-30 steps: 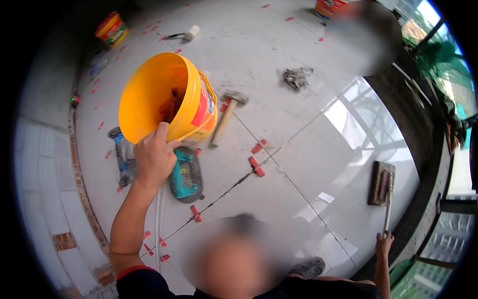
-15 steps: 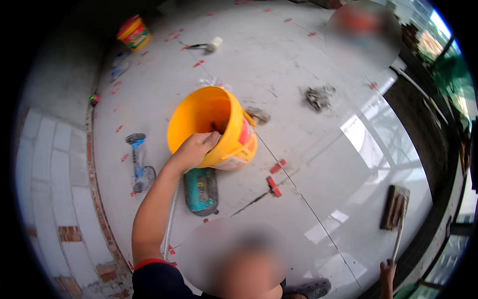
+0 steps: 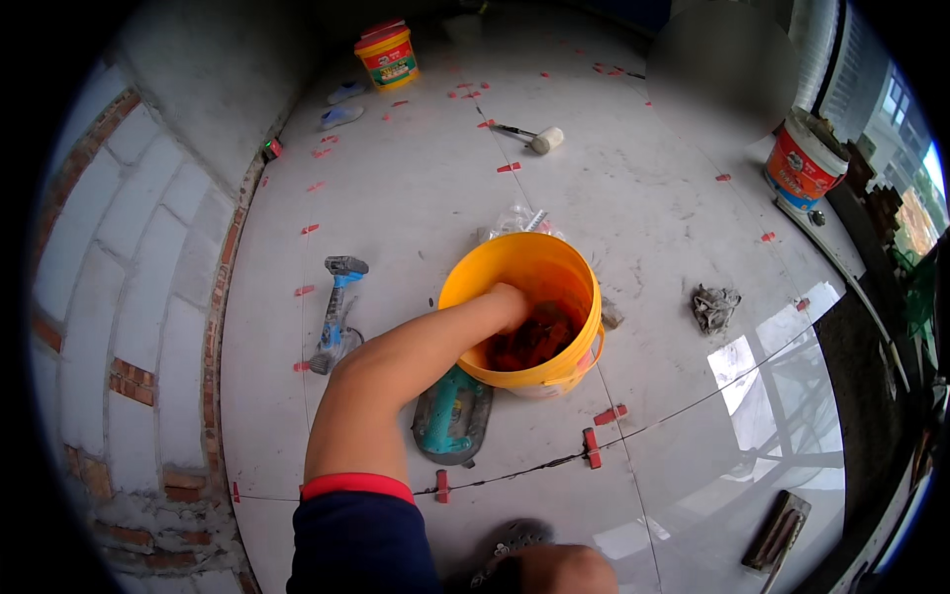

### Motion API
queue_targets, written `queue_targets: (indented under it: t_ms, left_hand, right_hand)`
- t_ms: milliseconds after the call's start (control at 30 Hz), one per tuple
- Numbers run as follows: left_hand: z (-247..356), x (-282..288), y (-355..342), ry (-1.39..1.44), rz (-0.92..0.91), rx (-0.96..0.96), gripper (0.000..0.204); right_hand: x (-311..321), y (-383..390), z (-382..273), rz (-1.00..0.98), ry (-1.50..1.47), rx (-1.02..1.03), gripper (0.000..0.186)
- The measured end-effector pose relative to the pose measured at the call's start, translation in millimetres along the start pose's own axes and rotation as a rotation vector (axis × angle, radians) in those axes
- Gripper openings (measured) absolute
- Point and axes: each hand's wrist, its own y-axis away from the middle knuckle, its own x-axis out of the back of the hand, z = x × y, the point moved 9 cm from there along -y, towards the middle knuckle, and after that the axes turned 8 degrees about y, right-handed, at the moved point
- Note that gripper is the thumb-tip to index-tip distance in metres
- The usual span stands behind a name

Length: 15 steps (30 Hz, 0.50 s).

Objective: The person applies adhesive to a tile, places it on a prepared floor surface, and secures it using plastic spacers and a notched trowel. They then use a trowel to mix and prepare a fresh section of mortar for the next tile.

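In the head view, you are reaching your left hand (image 3: 507, 297) down into the yellow bucket (image 3: 524, 322), which is standing upright on the tiled floor (image 3: 416, 198). The hand is resting on the pile of red-brown pieces (image 3: 534, 337) inside the bucket, but whether it is clenched around any of them or lying loose you cannot tell, since the fingers are sinking out of sight behind the pile and the rim. Your forearm is crossing the near-left rim of the bucket. Your right hand is not showing in this view.

Just beside the bucket, on its near-left side and partly under your arm, a teal power tool (image 3: 450, 416) is lying flat. Further left of the bucket, a blue and grey drill (image 3: 334, 317) is lying on the floor. Near the bucket's front, red tile clips (image 3: 592, 445) are sitting along a dark joint line. To the right of the bucket, a crumpled grey rag (image 3: 714, 305) is lying apart from it. Beyond the bucket, well apart, a white-headed mallet (image 3: 539, 139) is lying on the tiles, and farther still a small yellow and red tub (image 3: 388, 56) is standing near the wall. Far to the right of the bucket an orange and white tub (image 3: 804, 163) is standing.
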Motion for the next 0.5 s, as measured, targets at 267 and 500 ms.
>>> queue_targets:
  t_ms: [267,500]
  left_hand:
    - [7.0,-9.3,-41.8,-0.101,0.146,-0.172,0.031]
    - [0.8,20.7,-16.7,-0.253,0.181,0.016,0.023]
  right_hand:
    - [-52.1,-14.9,32.1,-0.117,-0.246,-0.053,0.014]
    - [-59.5,-12.3,77.7,-0.146,-0.553,-0.238,0.014]
